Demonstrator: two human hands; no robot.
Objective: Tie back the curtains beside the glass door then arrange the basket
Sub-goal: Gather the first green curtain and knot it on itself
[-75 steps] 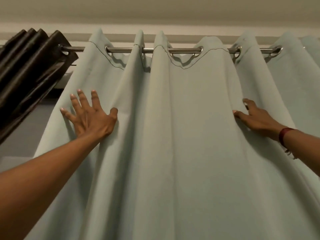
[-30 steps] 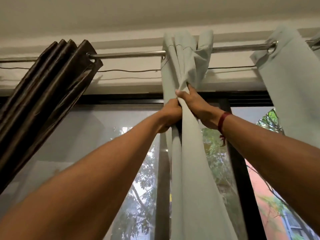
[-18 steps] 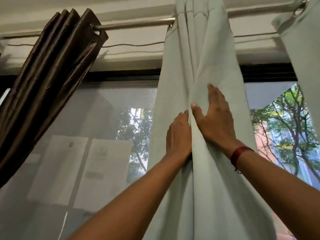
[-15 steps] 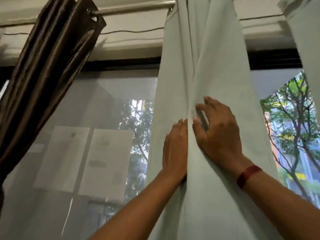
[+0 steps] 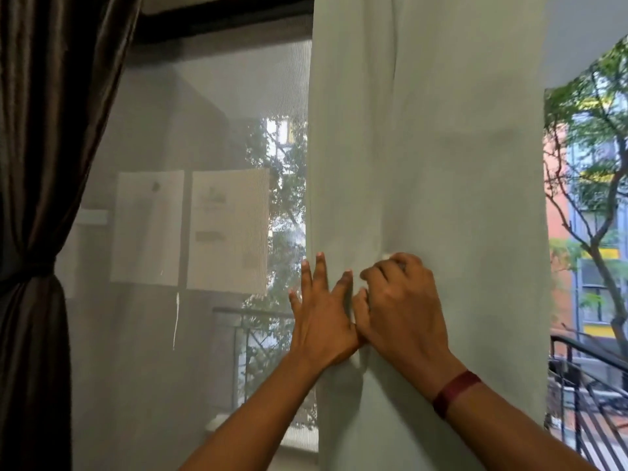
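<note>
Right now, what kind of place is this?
Likely a room beside a balcony: a pale green curtain and a tied dark curtain hang before a glass door, with a railing outside.

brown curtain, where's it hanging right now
In the head view the brown curtain hangs along the far left edge, cinched by a tie, with the mesh screen between it and the pale green curtain.

We see a sheer screen under a black frame, with 2 paper sheets showing through it. Daylight comes in; outside stand trees, a pink building and a black railing.
</note>
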